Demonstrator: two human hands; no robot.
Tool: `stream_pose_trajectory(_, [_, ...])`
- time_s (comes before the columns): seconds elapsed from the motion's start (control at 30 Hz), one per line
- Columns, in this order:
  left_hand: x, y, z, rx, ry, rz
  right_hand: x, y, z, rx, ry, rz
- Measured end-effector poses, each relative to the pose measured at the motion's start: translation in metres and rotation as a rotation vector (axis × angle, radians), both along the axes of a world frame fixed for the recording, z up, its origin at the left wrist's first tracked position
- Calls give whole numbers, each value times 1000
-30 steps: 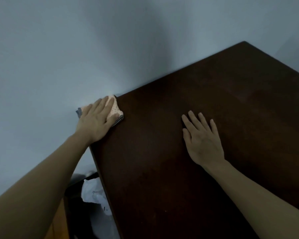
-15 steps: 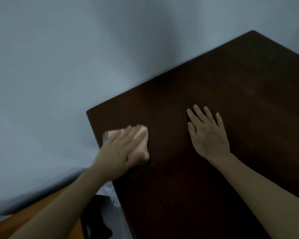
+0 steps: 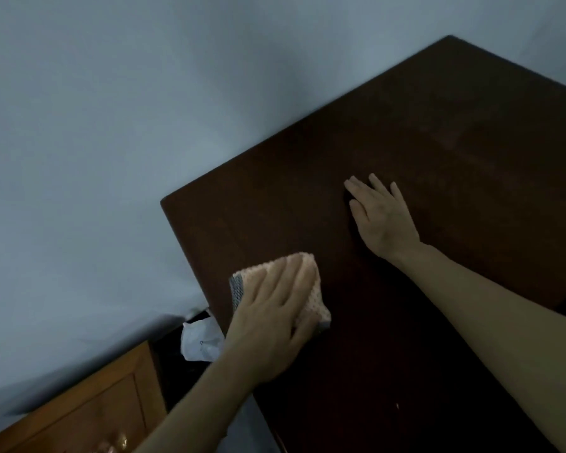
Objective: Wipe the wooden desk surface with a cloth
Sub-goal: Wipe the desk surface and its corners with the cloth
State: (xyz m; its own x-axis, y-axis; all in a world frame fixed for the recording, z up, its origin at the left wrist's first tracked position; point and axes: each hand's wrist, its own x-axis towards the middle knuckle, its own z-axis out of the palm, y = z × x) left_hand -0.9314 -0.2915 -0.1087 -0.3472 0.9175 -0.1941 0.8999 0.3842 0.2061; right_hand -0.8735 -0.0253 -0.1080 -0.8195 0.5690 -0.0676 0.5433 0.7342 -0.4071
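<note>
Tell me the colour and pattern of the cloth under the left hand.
Pale peach with a dotted texture and grey edging, on the cloth in the head view.

Dark matt wooden desk (image 3: 406,132), dimpled pink woven cloth (image 3: 311,289), glossier orange wooden cabinet (image 3: 89,416), crumpled white paper (image 3: 200,341)

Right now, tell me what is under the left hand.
A peach cloth with grey edging, pressed flat on the dark desk by the left hand. The wood beneath is covered.
</note>
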Motion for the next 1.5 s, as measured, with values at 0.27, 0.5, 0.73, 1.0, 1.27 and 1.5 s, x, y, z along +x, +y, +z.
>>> stream_pose_trajectory(0.27, [7, 80, -4, 21, 34, -109, 77, 4, 20, 19, 62, -125])
stream_pose_trajectory(0.5, [-5, 133, 7, 60, -163, -187, 125, 3, 17, 4, -15, -273])
stream_pose_trajectory(0.73, [-80, 76, 7, 177, -40, 39, 64, -32, 17, 25, -92, -122])
stream_pose_trajectory(1.0, [-106, 72, -8, 36, 42, 16, 8, -82, 7, 108, -290, 130])
stream_pose_trajectory(1.27, [-107, 70, -10, 76, 37, 10, 36, -2, 1, 99, -446, -313])
stream_pose_trajectory(1.5, [-101, 72, -5, 19, 63, 10, 79, -160, 4, 97, -270, 75])
